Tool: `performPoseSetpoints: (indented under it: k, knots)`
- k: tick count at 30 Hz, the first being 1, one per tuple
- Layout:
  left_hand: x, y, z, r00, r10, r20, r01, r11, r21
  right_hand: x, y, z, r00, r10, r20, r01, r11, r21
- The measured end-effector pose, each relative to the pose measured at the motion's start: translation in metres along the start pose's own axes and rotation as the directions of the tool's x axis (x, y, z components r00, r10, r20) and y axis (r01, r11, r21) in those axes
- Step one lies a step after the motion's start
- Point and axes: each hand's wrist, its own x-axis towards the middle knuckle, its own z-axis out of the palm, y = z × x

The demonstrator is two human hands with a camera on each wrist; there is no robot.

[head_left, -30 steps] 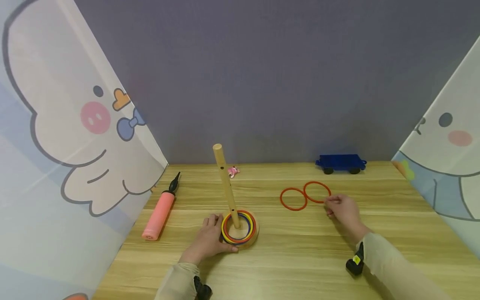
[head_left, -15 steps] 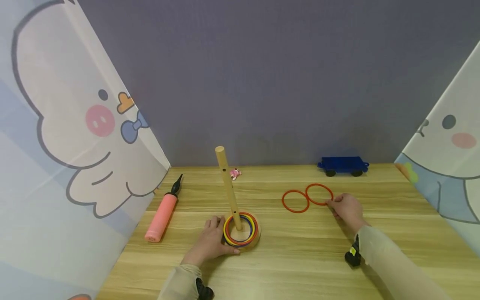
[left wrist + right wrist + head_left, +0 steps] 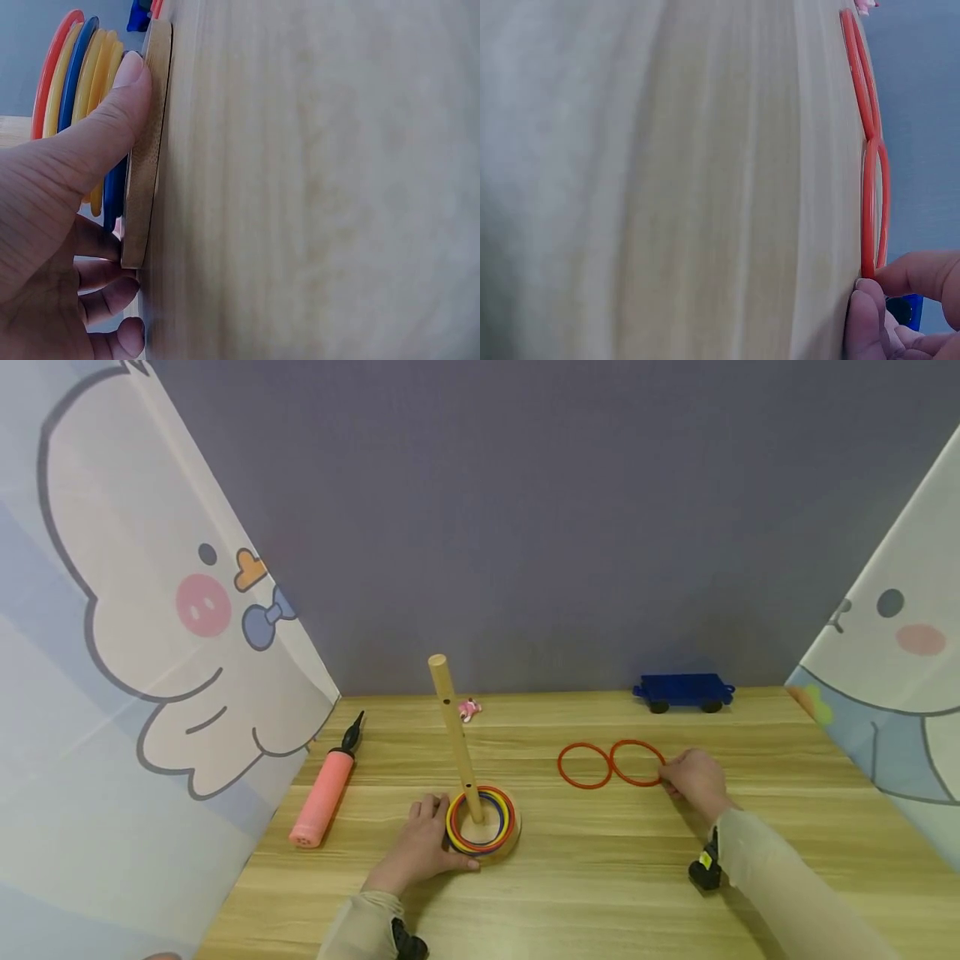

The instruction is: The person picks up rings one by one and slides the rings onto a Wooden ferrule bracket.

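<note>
While flat on the worktop, right hand pinching the near orange ring, touching its twin; left hand gripping the ring-stacked wooden base, thumb on its rim.

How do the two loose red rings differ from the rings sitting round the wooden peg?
The two loose red rings lie flat, side by side on the table; the peg rings are stacked round the wooden peg on its base. The loose pair is all red; the stack mixes red, yellow and blue. The right hand pinches a loose ring; the left hand holds the base. All are thin hoops.
</note>
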Motion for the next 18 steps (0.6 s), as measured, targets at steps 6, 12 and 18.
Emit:
performPoseSetpoints:
  k: [6,12,18]
  knots:
    - [0.0,-0.001,0.002,1.0,-0.002,-0.004,0.002,1.0,-0.008,-0.005,0.001,0.0,1.0,-0.003,0.017,0.004,0.998,-0.056]
    - [0.0,-0.002,0.003,1.0,-0.004,-0.008,0.004,1.0,-0.019,-0.013,-0.001,0.007,0.998,-0.053,0.03,0.057,0.99,-0.13]
    - [0.0,-0.002,0.002,1.0,-0.015,0.001,0.015,0.999,-0.03,-0.027,-0.009,0.016,0.994,-0.086,0.075,0.094,0.989,-0.118]
